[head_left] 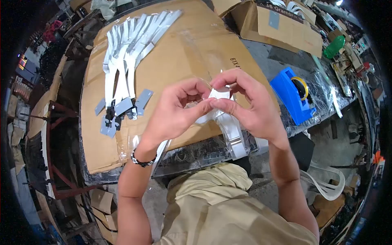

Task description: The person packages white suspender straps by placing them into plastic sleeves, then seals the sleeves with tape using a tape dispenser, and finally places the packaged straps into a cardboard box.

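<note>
My left hand (179, 108) and my right hand (247, 100) meet above the cardboard sheet (175, 53), thumbs nearly touching. Between their fingertips they pinch the end of a white strap (220, 94). The rest of this strap hangs down below my hands, where a buckle-like piece (235, 142) and a clear plastic wrapping show near the table edge. To the left on the cardboard lies a fanned bundle of white straps (126, 53), with grey tags (123, 106) and black pieces at its lower end.
A blue tape dispenser (290, 96) with yellow-cored tape stands right of the cardboard. An open cardboard box (281, 32) sits at the back right, near a green bottle (334, 47). Another white strap loop (326, 188) hangs at the lower right.
</note>
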`<state>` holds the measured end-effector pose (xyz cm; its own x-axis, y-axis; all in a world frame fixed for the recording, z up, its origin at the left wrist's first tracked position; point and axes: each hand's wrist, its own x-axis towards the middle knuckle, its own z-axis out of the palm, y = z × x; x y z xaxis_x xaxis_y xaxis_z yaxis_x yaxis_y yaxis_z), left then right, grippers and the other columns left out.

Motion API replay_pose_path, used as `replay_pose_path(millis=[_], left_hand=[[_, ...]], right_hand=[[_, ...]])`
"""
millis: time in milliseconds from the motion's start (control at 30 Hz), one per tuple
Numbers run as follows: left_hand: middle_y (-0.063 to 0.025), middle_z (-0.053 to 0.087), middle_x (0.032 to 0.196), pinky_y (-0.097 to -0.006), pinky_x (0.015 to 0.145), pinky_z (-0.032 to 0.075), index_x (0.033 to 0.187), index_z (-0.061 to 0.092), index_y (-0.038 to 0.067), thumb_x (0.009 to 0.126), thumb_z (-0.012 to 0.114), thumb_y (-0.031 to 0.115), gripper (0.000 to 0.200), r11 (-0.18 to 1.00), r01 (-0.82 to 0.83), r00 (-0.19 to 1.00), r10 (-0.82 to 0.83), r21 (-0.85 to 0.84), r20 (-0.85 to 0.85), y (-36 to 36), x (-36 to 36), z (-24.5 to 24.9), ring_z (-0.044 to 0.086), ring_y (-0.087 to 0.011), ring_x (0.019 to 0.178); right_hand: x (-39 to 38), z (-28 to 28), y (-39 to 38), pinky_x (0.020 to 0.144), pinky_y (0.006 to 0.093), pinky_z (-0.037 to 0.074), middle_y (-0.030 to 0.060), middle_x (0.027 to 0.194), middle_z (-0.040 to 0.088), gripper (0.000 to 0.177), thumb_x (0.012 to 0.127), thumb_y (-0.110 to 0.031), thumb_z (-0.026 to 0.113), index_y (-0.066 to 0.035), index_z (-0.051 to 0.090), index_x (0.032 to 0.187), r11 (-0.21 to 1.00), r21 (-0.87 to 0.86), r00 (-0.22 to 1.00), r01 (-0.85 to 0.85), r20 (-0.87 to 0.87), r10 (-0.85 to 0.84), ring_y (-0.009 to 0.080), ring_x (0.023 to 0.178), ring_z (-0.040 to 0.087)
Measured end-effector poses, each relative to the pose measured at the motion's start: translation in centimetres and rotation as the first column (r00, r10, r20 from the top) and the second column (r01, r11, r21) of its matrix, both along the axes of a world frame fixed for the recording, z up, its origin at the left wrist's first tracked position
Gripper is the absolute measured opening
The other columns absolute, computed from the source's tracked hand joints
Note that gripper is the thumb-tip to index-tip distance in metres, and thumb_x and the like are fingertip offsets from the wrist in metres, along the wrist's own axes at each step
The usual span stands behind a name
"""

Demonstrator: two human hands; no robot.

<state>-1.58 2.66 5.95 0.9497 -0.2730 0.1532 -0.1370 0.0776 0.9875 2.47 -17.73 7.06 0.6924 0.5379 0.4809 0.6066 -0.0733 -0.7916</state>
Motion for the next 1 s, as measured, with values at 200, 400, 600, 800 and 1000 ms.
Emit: replay_pose_path(millis=[200,400,600,800,1000], left_hand=[[-0.0019,0.067,0.088,-0.0198,0.067,0.046,0.097,0.062,-0.002,0.091,0.073,0.01,0.018,0.99,-0.067,0.993,0.053,0.128,0.105,-0.6,-0.2,0.1,0.059,-0.0046,0.081],[-0.0019,0.067,0.088,-0.0204,0.07,0.047,0.097,0.064,-0.003,0.088,0.076,0.011,0.02,0.959,-0.071,0.997,0.06,0.273,0.047,-0.8,-0.4,0.7,0.059,-0.0057,0.08],[-0.0019,0.068,0.092,-0.0219,0.072,0.047,0.098,0.065,-0.004,0.09,0.073,0.007,0.016,0.994,0.047,0.999,-0.047,0.097,-0.002,-0.3,0.2,-0.4,0.059,-0.0063,0.082],[-0.001,0.068,0.093,-0.022,0.073,0.047,0.104,0.067,-0.003,0.092,0.07,0.008,0.016,0.997,0.073,0.991,-0.07,0.024,-0.11,0.3,0.6,0.7,0.059,-0.0058,0.085],[-0.0025,0.069,0.093,-0.0224,0.074,0.05,0.107,0.067,-0.005,0.096,0.067,0.012,0.02,0.99,0.077,0.997,-0.074,0.122,-0.029,0.5,0.2,0.6,0.062,-0.0058,0.085]], right_hand=[[0.8,0.7,-0.6,0.072,0.0256,0.048,0.0065,0.099,0.068,0.033,0.085,-0.02,0.075,-0.001,0.066,0.111,0.998,-0.042,0.993,-0.041,-0.109,0.037,0.0136,0.088,0.062],[1.3,0.7,-1.3,0.071,0.0248,0.048,0.0035,0.09,0.068,0.022,0.085,-0.015,0.071,-0.001,0.067,0.102,0.989,-0.1,0.954,-0.108,-0.291,0.074,0.0092,0.081,0.061],[0.9,0.6,-1.3,0.072,0.0246,0.048,0.0033,0.09,0.067,0.023,0.088,-0.015,0.07,-0.001,0.064,0.105,0.993,-0.034,0.957,-0.114,-0.272,0.1,0.009,0.081,0.06],[1.0,0.5,-1.2,0.072,0.024,0.047,0.0028,0.092,0.066,0.023,0.09,-0.014,0.07,-0.001,0.063,0.107,0.995,0.022,0.971,-0.099,-0.214,0.102,0.0089,0.083,0.061],[0.9,0.9,-1.4,0.079,0.0238,0.048,0.0037,0.098,0.064,0.025,0.089,-0.01,0.07,0.0,0.061,0.11,0.994,0.044,0.959,-0.104,-0.262,0.112,0.0091,0.091,0.06]])
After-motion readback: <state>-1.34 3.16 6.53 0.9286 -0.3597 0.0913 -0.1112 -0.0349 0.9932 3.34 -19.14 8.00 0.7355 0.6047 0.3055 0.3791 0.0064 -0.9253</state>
